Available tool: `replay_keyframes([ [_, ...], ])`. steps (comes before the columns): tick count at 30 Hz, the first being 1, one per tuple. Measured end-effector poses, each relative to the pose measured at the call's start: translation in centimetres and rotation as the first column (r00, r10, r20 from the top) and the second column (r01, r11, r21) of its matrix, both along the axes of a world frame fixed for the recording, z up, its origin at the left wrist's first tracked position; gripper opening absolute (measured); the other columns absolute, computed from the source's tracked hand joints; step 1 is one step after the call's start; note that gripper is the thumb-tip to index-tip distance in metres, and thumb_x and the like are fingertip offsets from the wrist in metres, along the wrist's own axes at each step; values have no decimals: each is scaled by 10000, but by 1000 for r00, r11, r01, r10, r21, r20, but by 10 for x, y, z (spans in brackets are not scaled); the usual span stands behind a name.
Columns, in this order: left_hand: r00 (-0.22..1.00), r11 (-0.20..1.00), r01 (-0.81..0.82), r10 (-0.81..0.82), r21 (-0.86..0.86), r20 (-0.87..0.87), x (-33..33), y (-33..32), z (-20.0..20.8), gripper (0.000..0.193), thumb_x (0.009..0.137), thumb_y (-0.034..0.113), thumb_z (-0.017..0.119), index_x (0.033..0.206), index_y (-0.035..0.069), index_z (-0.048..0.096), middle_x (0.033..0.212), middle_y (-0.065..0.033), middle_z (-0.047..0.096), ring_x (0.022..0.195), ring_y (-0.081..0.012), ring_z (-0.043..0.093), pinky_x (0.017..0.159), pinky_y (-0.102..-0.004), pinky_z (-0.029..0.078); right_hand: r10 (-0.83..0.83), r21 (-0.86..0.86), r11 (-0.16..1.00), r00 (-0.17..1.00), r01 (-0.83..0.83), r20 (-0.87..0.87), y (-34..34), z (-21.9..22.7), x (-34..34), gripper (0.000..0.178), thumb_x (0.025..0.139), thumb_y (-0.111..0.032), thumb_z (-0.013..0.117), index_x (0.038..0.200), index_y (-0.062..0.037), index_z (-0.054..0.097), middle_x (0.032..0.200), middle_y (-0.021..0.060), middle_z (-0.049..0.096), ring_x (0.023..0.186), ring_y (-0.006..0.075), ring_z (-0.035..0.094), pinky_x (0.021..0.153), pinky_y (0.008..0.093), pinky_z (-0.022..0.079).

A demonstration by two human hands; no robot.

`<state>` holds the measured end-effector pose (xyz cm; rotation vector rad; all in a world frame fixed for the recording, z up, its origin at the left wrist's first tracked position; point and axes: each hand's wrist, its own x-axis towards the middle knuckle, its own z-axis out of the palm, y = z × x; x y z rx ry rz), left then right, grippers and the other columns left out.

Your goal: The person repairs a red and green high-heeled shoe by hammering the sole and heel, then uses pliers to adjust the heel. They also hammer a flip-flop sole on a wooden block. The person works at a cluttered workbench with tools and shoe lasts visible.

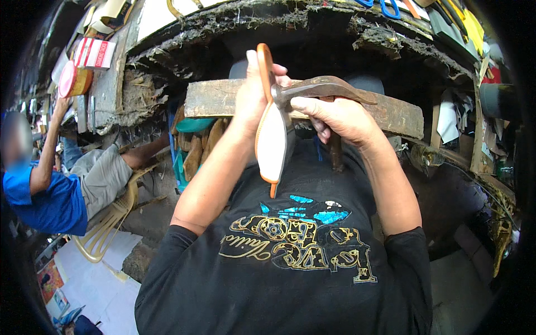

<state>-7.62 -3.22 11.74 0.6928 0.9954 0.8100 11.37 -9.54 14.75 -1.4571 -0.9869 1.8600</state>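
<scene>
My left hand [252,103] grips a shoe [271,139] held upright on its end, with an orange-brown edge and a white panel trimmed in orange. In my right hand [347,118] is a cobbler's hammer [329,86], its dark metal head ending in a long curved peen that points right. The hammer's face rests at or very close to the shoe's side, near my left fingers; I cannot tell whether they touch. Its wooden handle [336,153] hangs below my right fist. Behind both hands a thick wooden plank [402,117] lies crosswise.
Beyond the plank runs a worn, crusted bench edge [234,22]. Blue-handled scissors [389,8] lie at its far right. Wooden shoe lasts [194,158] stand left of my forearm. At far left, a seated person in blue [56,192] holds a pink-lidded tin [72,81] beside a plastic chair [106,231].
</scene>
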Motion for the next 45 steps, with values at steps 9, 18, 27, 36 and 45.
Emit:
replay_keyframes([
  [9,916,926,376,-374,16,147,-33,-37,-10,782,795,302,896,1381,29,456,1099,-61,651,986,-152,688,898,-324,577,-123,-50,992,967,115,-223,-16,-8,31,335,925,-362,777,767,-89,664,530,-29,517,407,77,482,384,240,398],
  [18,936,958,283,-287,49,204,-31,-50,-11,803,762,274,924,1367,59,441,1111,-47,639,973,-134,686,834,-281,594,-6,-77,997,992,-3,-127,-24,-5,24,402,871,-428,814,863,-37,721,532,-26,525,421,77,477,397,249,375],
  [27,971,976,173,-191,131,143,-33,-76,-9,644,846,279,862,1314,100,458,1125,-26,574,1030,-112,601,883,-268,531,121,-155,980,993,-122,-16,-33,5,20,476,874,-502,785,1033,-54,764,575,-21,546,457,76,484,436,249,391],
  [36,939,982,109,-151,151,308,-47,-87,-21,467,962,366,737,1276,143,472,1075,-66,553,983,-219,586,881,-367,537,299,118,948,954,-294,-25,-43,16,13,428,922,-411,763,1166,-60,748,861,67,713,724,163,651,659,321,519],
  [45,959,980,201,-196,-3,207,-68,-77,-12,602,905,221,798,1378,66,460,1129,-93,624,1025,-226,661,894,-379,582,273,146,949,960,-279,59,-45,2,18,469,843,-428,841,1127,-63,760,1054,84,761,965,201,703,852,347,573],
])
